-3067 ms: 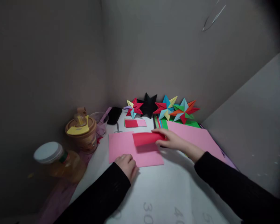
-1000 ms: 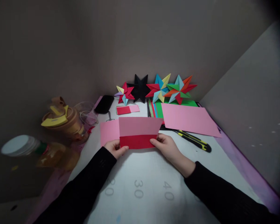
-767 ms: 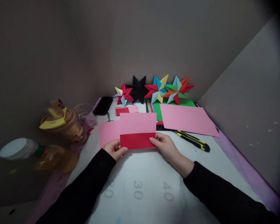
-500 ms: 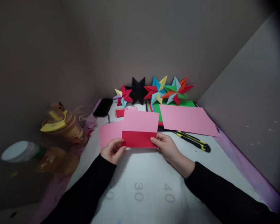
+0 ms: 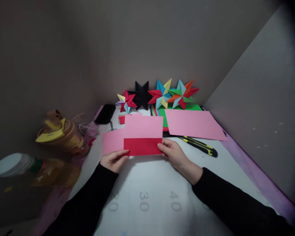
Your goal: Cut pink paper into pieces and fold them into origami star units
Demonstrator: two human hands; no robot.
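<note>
In my judgement, squaring the red paper strip (image 5: pixel 142 147) with the upright pink paper sheet (image 5: pixel 144 127) behind it calls for comparing the side edges and correcting with light pressure, so that neither creases. The strip is at the centre of the frame, its right end clamped between thumb and fingers of my right hand (image 5: pixel 173 152); my left hand (image 5: pixel 114 160) meets its lower left corner, though whether it pinches there I cannot tell. The strip appears flat, evenly coloured and straight-edged, set slightly left of the sheet.
</note>
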